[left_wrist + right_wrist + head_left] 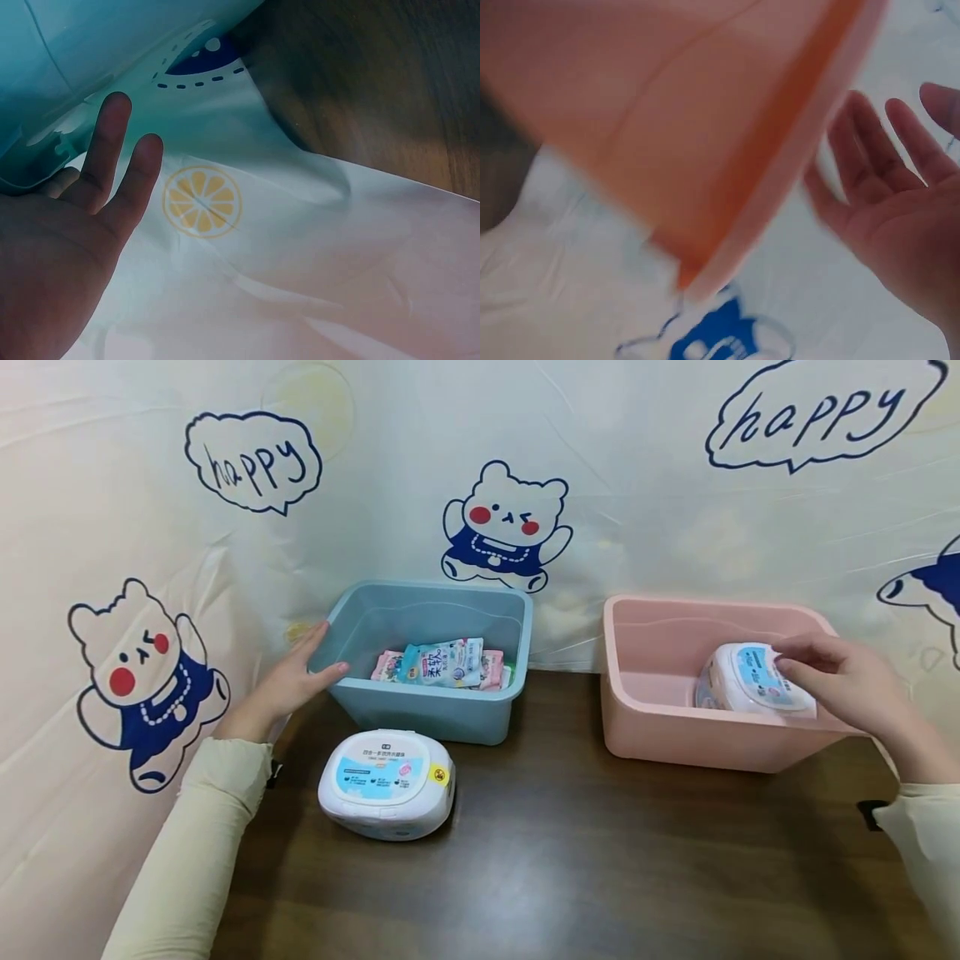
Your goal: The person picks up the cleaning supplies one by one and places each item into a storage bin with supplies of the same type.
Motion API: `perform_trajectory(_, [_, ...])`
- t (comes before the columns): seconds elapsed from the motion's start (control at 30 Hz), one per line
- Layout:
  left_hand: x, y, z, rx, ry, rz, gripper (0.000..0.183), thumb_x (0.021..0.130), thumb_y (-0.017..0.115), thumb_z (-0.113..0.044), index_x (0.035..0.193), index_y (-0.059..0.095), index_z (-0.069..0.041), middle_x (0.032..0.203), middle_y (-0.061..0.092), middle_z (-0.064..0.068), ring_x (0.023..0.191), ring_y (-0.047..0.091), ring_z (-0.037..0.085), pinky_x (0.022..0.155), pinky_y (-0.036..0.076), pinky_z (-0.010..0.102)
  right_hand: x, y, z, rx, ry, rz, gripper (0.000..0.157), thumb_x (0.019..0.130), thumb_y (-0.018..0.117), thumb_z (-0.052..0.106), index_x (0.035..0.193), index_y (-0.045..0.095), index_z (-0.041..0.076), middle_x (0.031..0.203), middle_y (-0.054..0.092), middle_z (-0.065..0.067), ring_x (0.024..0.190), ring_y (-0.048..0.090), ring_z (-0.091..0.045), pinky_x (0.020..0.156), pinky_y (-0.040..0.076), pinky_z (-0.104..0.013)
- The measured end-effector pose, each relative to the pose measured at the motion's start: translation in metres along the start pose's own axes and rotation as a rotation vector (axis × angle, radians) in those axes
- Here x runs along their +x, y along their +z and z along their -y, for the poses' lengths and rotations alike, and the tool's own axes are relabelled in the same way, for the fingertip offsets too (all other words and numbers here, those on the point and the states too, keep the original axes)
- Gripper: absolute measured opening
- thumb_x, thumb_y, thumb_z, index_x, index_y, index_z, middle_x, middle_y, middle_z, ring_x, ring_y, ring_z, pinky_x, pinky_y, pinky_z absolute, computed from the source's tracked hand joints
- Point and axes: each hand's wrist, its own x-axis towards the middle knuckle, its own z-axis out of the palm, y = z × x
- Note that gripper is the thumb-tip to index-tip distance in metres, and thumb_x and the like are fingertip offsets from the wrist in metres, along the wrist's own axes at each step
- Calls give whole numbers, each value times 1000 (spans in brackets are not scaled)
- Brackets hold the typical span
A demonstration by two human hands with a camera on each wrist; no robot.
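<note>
My left hand (288,681) is at the left rim of a blue bin (420,714), fingers extended and thumb over the rim. In the left wrist view the fingers (136,165) are spread beside the bin's outer wall. Several small pink and blue packets (442,663) lie inside that bin. My right hand (847,675) reaches over the right end of a pink bin (675,739), with fingertips at the lid of a white tub (757,677) tilted inside it. In the right wrist view its fingers (870,150) are loosely bent and apart, near the pink rim.
A second white tub (386,785) with a blue-and-white label stands on the dark wooden table (570,868), in front of the blue bin. A pale cloth (637,485) printed with bears and "happy" bubbles hangs behind the bins and along the left side.
</note>
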Motion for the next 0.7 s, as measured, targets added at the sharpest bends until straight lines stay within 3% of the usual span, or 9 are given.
perform_trajectory(0.07, [0,0,0,-20,-7,-1,102,89,63,-67,160,-7,-43,168,-12,-5,151,-3,43,106,7,79,1,-4,-13,-69,32,36,64,103,55,43,149,45,0,148,39,-34,129,40,-52,98,41,-64])
perform_trajectory(0.13, [0,-1,0,0,4,-6,102,90,62,-67,160,-7,-41,168,-12,-3,151,-2,44,107,6,79,2,-6,-27,-98,55,81,77,102,55,48,158,28,3,159,13,-36,139,16,-62,97,20,-83])
perform_trajectory(0.23, [0,-2,1,13,7,-7,102,90,62,-66,161,-7,-40,169,-12,-2,151,-2,45,107,6,78,4,-7,-47,-108,51,122,95,98,60,49,162,4,8,161,-17,-29,142,-6,-61,99,6,-84])
perform_trajectory(0.3, [0,-2,2,26,10,-8,101,90,62,-66,161,-7,-40,169,-12,-2,151,-1,45,106,7,79,3,-5,-59,-113,52,128,100,97,61,49,162,-4,9,159,-25,-26,141,-11,-61,100,3,-83])
perform_trajectory(0.53, [1,-1,2,54,35,-8,102,92,62,-63,162,-6,-35,169,-10,1,151,-1,45,108,6,77,-5,-3,-94,-99,42,124,93,102,51,44,157,-9,-1,159,-25,-26,142,-13,-59,105,-2,-78])
perform_trajectory(0.7, [2,-1,1,71,29,-5,101,92,60,-64,162,-7,-34,169,-11,1,151,-2,45,108,5,77,-10,-3,-103,-82,36,151,98,103,50,42,152,-23,0,156,-34,-22,142,-24,-51,108,-11,-71])
